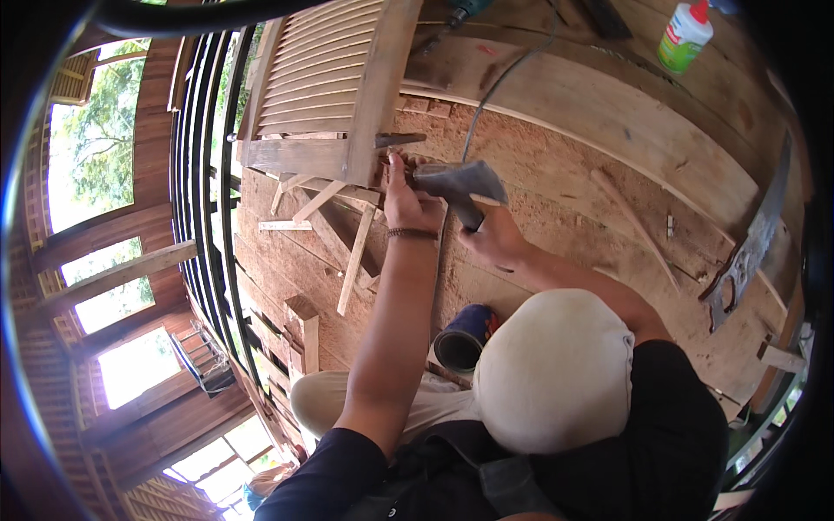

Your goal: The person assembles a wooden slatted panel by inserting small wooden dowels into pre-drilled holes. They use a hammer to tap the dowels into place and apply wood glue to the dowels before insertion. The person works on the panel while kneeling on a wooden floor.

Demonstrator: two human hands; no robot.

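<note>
My right hand is closed around the short dark handle of a hatchet. The hatchet's broad metal head points left, close to the fingers of my left hand. That left hand is closed at the lower right corner of a louvered wooden shutter panel, its thumb pointing up. Whatever lies in its fingers is too hidden to name. Just above them, a dark pointed piece of wood juts out to the right from the panel's frame.
Thin wood strips lie below the panel on the sawdust-covered floor. A dark blue can stands by my knee. To the right are a long stick, a handsaw and a wide plank. A glue bottle and a drill are farther off.
</note>
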